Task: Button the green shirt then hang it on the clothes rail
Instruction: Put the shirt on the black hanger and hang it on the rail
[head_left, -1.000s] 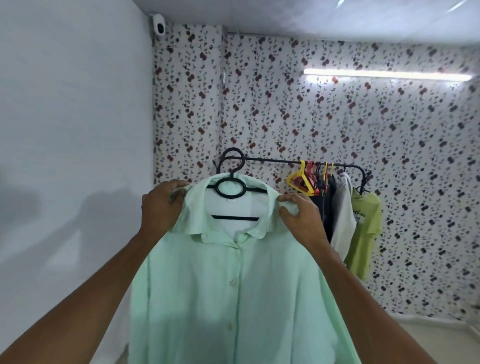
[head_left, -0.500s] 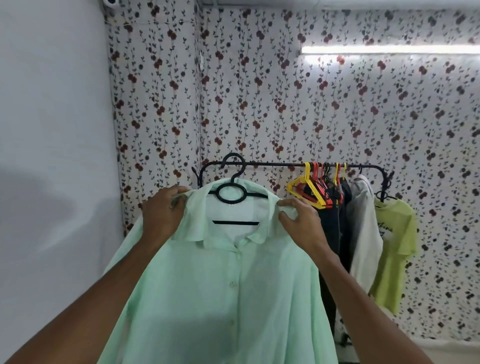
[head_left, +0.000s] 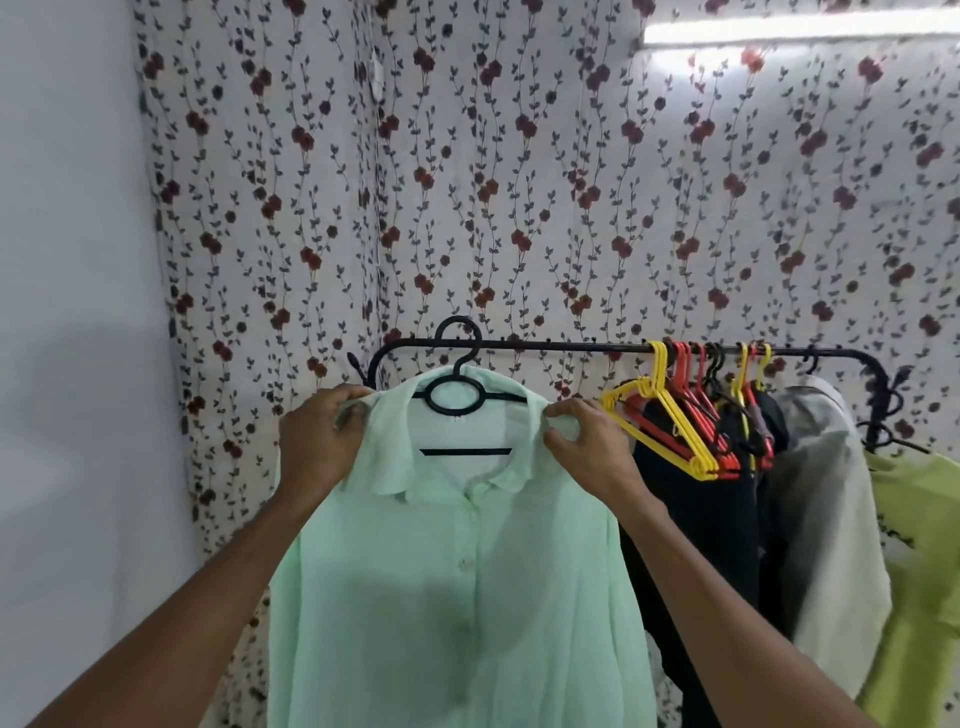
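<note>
The pale green shirt (head_left: 447, 582) is buttoned down its front and sits on a black hanger (head_left: 457, 397). The hanger's hook overlaps the left end of the black clothes rail (head_left: 561, 347); whether it rests on the bar I cannot tell. My left hand (head_left: 319, 441) grips the shirt's left shoulder beside the collar. My right hand (head_left: 589, 441) pinches the right shoulder at the collar's other side. The shirt's lower hem runs out of the frame.
To the right on the rail hang empty yellow and red hangers (head_left: 670, 415), dark clothes (head_left: 701, 519), a grey-white garment (head_left: 826, 519) and a lime T-shirt (head_left: 919, 571). A plain white wall (head_left: 78, 364) stands close on the left, flowered wallpaper (head_left: 519, 182) behind.
I have moved closer to the rail, which now looks larger. The shirt on its hanger has come up to the rail's left end; both hands keep their grip on the shoulders.
</note>
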